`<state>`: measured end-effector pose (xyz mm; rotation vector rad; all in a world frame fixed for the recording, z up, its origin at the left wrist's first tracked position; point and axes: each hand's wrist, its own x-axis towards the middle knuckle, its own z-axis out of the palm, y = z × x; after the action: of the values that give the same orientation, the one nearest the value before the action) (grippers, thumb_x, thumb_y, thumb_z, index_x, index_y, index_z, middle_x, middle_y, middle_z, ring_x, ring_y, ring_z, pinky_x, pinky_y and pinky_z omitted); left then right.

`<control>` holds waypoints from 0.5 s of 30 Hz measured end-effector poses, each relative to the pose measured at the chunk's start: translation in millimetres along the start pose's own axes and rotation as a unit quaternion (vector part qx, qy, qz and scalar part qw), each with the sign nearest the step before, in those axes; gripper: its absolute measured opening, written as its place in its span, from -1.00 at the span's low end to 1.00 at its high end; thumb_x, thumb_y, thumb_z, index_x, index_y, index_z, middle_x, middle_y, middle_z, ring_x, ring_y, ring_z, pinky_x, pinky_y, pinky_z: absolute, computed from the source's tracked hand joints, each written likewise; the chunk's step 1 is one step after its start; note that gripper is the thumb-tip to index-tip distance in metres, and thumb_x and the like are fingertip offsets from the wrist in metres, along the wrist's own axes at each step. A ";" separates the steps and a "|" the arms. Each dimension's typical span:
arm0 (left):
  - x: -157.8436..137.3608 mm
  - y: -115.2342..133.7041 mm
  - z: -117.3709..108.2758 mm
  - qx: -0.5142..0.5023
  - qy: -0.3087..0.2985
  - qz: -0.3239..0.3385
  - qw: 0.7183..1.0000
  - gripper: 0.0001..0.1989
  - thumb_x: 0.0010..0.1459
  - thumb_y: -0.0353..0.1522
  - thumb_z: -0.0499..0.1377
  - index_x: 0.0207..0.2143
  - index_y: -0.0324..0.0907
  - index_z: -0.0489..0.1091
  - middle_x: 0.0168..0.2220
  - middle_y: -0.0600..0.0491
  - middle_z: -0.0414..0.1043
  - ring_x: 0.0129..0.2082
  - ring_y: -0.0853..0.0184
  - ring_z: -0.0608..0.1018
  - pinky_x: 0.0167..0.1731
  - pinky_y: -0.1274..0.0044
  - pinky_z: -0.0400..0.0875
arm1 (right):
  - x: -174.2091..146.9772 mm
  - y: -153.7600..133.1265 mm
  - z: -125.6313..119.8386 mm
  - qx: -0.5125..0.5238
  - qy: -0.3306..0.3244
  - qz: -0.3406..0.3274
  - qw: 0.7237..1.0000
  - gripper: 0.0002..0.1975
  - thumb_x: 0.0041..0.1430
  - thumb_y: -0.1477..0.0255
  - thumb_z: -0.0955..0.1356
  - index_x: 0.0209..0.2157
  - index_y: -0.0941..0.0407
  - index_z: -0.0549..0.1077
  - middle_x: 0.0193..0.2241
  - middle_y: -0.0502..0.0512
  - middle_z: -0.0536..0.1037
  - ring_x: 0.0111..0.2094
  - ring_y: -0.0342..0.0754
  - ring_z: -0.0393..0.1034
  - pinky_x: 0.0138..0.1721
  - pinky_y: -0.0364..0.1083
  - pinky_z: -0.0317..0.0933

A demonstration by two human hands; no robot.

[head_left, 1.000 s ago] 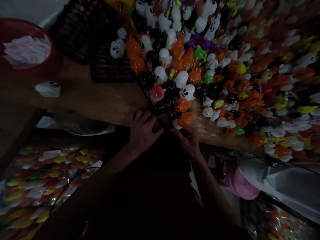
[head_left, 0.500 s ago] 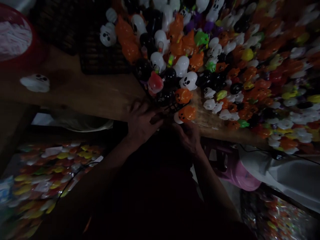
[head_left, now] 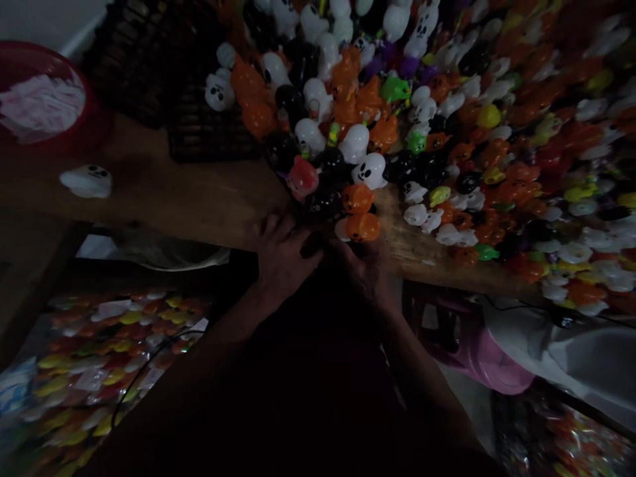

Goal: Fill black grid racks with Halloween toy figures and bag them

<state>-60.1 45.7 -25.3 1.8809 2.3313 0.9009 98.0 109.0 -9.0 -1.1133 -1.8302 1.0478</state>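
Head view: the left hand (head_left: 283, 258) is resting at the near edge of the wooden bench (head_left: 209, 199), the right hand (head_left: 368, 273) is curling just below an orange toy (head_left: 365, 227) lying beside a ghost-faced white toy cluster (head_left: 369, 170), and whether either is gripping anything, I cannot tell

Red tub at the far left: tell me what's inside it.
A heap of pale pink-and-white slips lies inside the red tub. The heap covers the bottom, so anything underneath cannot be seen.
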 end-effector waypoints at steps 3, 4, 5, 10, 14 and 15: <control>-2.1 0.1 0.2 -0.007 0.024 0.028 0.999 -0.77 0.16 -0.28 0.28 -0.12 -0.04 0.61 -0.08 -0.07 0.59 -0.05 -0.04 0.52 -0.06 0.17 0.36 | -5.5 -5.8 -2.5 -0.067 0.001 -0.055 0.996 -0.72 0.33 0.19 0.36 -0.34 0.10 0.51 -0.37 0.10 0.61 -0.36 -0.03 0.48 -0.29 -0.08 0.39; -2.9 0.6 0.5 -0.017 0.036 0.041 0.998 -0.77 0.18 -0.29 0.26 -0.12 -0.06 0.60 -0.06 -0.09 0.59 -0.03 -0.05 0.52 -0.05 0.17 0.37 | -7.4 -7.3 -3.4 -0.090 -0.001 -0.079 0.993 -0.74 0.36 0.23 0.33 -0.33 0.10 0.49 -0.37 0.10 0.60 -0.36 -0.05 0.46 -0.29 -0.09 0.39; -3.6 1.0 1.6 -0.027 0.049 0.050 0.997 -0.79 0.20 -0.31 0.23 -0.13 -0.08 0.60 -0.05 -0.10 0.59 -0.01 -0.06 0.53 -0.02 0.16 0.37 | -8.7 -8.1 -3.9 -0.108 -0.002 -0.109 0.988 -0.76 0.39 0.28 0.30 -0.32 0.10 0.47 -0.38 0.10 0.58 -0.38 -0.07 0.45 -0.31 -0.10 0.37; -5.2 -2.1 15.4 -0.082 0.037 0.073 0.993 -0.80 0.29 -0.33 0.14 -0.11 -0.09 0.54 -0.06 -0.08 0.60 0.05 -0.01 0.54 0.03 0.20 0.37 | -4.2 0.7 -2.0 -0.123 0.008 -0.274 0.954 -0.83 0.42 0.46 0.20 -0.28 0.09 0.36 -0.41 0.07 0.51 -0.39 -0.10 0.40 -0.37 -0.15 0.32; -6.2 -4.6 20.0 -0.068 0.040 0.091 0.993 -0.77 0.34 -0.33 0.07 -0.16 -0.16 0.54 -0.14 -0.13 0.61 -0.07 0.02 0.58 -0.02 0.24 0.40 | -0.5 9.4 -1.1 -0.139 -0.038 -0.270 0.952 -0.83 0.40 0.51 0.18 -0.28 0.09 0.34 -0.40 0.08 0.49 -0.36 -0.09 0.39 -0.34 -0.14 0.32; -6.4 -4.5 19.3 -0.066 0.036 0.095 0.993 -0.76 0.35 -0.34 0.07 -0.17 -0.15 0.54 -0.17 -0.12 0.61 -0.10 0.03 0.59 -0.04 0.25 0.41 | -0.1 10.2 -0.8 -0.142 -0.053 -0.260 0.954 -0.83 0.39 0.51 0.18 -0.28 0.10 0.34 -0.39 0.09 0.49 -0.36 -0.08 0.39 -0.34 -0.14 0.33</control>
<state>-55.4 47.5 -45.5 2.0729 2.0964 1.1282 102.0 112.1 -17.9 -0.6685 -2.2443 0.5546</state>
